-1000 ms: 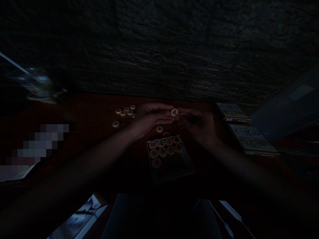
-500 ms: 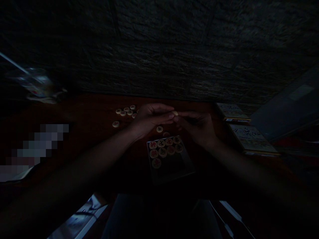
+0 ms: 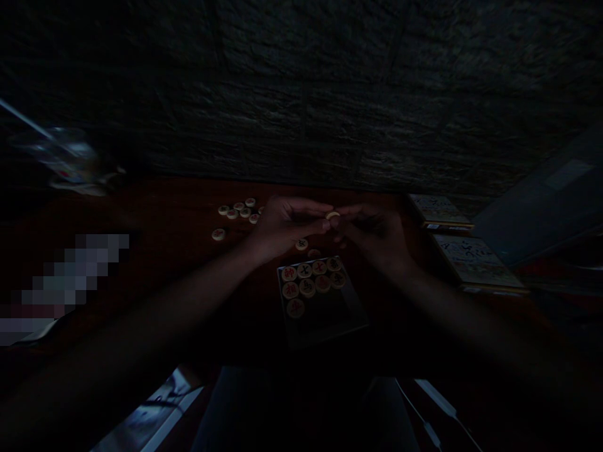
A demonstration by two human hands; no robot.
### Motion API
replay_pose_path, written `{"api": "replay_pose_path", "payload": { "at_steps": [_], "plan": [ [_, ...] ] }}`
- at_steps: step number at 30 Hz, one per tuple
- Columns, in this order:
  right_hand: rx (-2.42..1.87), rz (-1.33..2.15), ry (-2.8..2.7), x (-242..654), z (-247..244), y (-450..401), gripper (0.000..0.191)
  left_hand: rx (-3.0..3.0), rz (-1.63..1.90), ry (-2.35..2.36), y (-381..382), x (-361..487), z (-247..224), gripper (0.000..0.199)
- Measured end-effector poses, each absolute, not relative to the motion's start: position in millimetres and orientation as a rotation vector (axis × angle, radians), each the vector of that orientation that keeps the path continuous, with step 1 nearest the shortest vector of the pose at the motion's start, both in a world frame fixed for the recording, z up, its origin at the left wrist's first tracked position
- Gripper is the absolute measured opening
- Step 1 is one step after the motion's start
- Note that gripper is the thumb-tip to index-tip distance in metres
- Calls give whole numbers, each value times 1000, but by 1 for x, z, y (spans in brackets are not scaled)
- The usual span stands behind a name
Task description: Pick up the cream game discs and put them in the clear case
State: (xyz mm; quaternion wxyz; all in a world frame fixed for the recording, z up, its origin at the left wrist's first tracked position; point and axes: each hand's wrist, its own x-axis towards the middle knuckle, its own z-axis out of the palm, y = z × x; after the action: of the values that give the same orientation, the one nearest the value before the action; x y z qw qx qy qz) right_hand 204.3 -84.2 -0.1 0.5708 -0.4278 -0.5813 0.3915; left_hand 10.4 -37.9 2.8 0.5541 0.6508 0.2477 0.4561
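Between the fingertips of both hands is one round, pale xiangqi piece, held above the table and tilted so that its face cannot be read. My left hand pinches it from the left, and my right hand closes on it from the right. Just below them stands a shallow square box with several xiangqi pieces in rows, marked in red or black characters. One loose piece lies by my left wrist, and another dim piece sits at the box's far edge.
More loose pieces lie on the dark wooden table, partly behind my left hand. Two flat printed boxes rest at the right. A plastic cup with a straw stands far left. A stone wall rises behind; light is very dim.
The piece has turned a little between my fingertips, and my fingers have shifted around it. My right index finger sits slightly higher. The box and the loose pieces stay in place.
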Motion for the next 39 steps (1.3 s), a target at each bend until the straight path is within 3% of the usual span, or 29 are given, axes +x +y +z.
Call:
{"api": "replay_pose_path", "payload": {
  "at_steps": [14,25,39],
  "plan": [
    [-1035,965,-1356,203,1,-84,30,1341,1042,657,-42,13,8,26],
    [-1029,945,-1382,204,0,-84,37,1502,1017,580,-40,12,3,38],
    [-1026,944,-1389,204,1,-84,41,1416,1008,571,-44,17,-1,32]
  ]
}}
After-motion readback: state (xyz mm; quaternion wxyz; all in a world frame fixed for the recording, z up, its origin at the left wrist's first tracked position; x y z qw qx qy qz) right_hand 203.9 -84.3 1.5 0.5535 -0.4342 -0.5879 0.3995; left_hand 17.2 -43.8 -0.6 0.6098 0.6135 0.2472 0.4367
